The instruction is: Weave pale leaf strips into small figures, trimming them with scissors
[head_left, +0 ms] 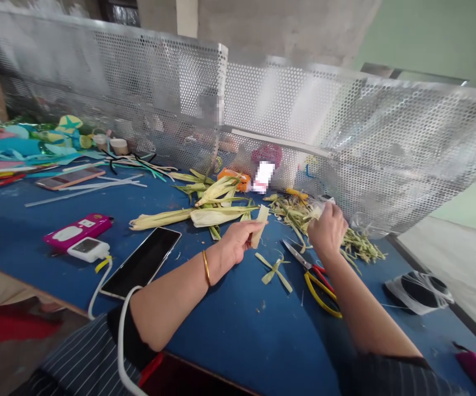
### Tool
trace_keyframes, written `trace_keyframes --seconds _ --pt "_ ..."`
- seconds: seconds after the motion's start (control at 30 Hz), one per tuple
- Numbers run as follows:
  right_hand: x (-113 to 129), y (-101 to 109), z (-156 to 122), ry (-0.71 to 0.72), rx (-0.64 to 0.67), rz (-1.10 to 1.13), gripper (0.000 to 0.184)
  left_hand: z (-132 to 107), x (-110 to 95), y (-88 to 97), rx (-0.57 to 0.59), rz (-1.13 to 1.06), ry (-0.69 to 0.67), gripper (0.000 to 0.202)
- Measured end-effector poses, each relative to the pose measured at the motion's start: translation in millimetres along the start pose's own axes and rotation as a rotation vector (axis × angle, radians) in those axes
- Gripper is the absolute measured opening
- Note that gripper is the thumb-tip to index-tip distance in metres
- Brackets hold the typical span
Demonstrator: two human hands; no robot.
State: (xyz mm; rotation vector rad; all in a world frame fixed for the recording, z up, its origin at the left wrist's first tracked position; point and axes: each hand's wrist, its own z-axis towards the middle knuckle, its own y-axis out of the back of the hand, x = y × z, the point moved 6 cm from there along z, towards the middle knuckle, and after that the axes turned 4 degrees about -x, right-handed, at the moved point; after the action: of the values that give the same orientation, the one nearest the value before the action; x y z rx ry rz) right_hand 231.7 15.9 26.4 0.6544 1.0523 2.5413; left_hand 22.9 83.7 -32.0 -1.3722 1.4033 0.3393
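Observation:
My left hand (240, 240), with a gold bangle at its wrist, pinches a pale strip of corn husk (260, 225) upright above the table. Over a heap of shredded husk (291, 214) at the right, my right hand (327, 230) is closed; its fingertips are partly hidden, and I cannot make out what they hold. A small cross of knotted husk strips (277, 271) lies between my forearms. Beside it are scissors (318, 280) with red and yellow handles, blades slightly apart. Whole corn husks (221, 216) lie beyond my left hand.
A perforated metal screen (279, 104) stands along the back. Left lie a dark phone (143, 263), a magenta power bank (78, 231) with a white cable, and another phone (70, 178). A spool of clear thread (419, 292) sits at the right edge, its thread trailing left.

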Motion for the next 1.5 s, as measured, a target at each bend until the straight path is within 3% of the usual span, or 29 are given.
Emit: trace_keyframes --seconds 0.07,0.17,0.23,0.37,0.5,0.57,0.67,0.7,0.77,0.8,0.87,0.97,1.03,1.07,1.2,1.5 --pt "10 15 -17 0.046 0.015 0.062 0.035 -3 2 -3.4 0.009 -0.047 -0.028 0.005" --pt "45 15 -57 0.081 0.323 0.581 0.031 -11 3 -10.6 0.030 -0.090 -0.078 0.009" --pt "66 8 -83 0.030 0.500 0.777 0.031 -17 4 -15.2 0.047 -0.126 -0.108 0.011" --pt "71 3 -99 -0.124 0.454 0.956 0.026 -21 8 -19.9 0.082 -0.177 -0.107 0.012" --pt "41 13 -84 -0.197 0.302 1.037 0.020 -18 7 -16.4 0.045 -0.103 -0.158 0.010" --pt "27 22 -76 -0.185 0.237 0.994 0.017 -17 0 -7.9 -0.085 0.020 -0.273 0.020" --pt "21 27 -71 -0.107 0.283 0.890 0.016 -27 -24 -2.9 -0.217 0.317 -0.637 0.042" --pt "24 27 -72 -0.062 0.327 0.866 0.016 -31 -30 -8.3 -0.166 0.447 -0.765 0.042" --pt "32 27 -73 0.030 0.389 0.832 0.017 -33 -29 -24.7 0.093 0.714 -0.852 0.030" --pt "34 28 -74 0.066 0.401 0.819 0.018 -31 -23 -30.1 0.222 0.818 -0.814 0.020" --pt "34 32 -72 0.090 0.391 0.769 0.021 -24 -13 -30.1 0.312 0.884 -0.689 0.012" --pt "14 34 -68 0.098 0.412 0.399 0.026 -12 -9 -21.3 0.236 0.765 -0.584 0.017" --pt "-6 30 -74 0.177 0.545 -0.085 0.027 -4 -7 -13.9 0.151 0.673 -0.480 0.018" --pt "-16 27 -78 0.179 0.609 -0.168 0.025 -1 -5 -10.2 0.108 0.631 -0.418 0.018" --pt "-37 18 -94 0.180 0.723 -0.282 0.036 4 0 -2.4 0.000 0.534 -0.265 0.017" --pt "-44 10 -94 0.191 0.773 -0.299 0.052 6 9 -0.4 -0.029 0.459 -0.181 0.017"
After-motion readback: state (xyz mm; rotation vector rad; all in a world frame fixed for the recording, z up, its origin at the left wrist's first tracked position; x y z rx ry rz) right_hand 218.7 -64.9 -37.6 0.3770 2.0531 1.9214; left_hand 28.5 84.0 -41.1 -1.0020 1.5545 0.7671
